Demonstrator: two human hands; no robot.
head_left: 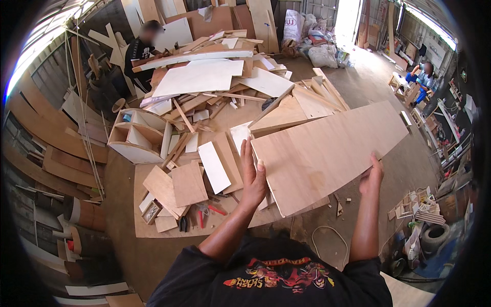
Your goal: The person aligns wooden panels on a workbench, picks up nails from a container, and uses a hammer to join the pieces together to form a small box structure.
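Observation:
I hold a long light-brown plywood panel [327,148] up in front of me, its far end reaching toward the upper right. My left hand [253,176] lies flat against the panel's near left edge, fingers pointing up. At the lower right edge, my right hand [372,178] grips the panel from below. Under the panel lies a low wooden work board [153,227] strewn with offcuts.
A big heap of plywood sheets and scraps [215,77] fills the floor ahead. A white curved shelf unit [135,135] lies at left. Red-handled pliers [207,212] lie on the board. One person [140,51] works at the back left, another sits far right [422,77].

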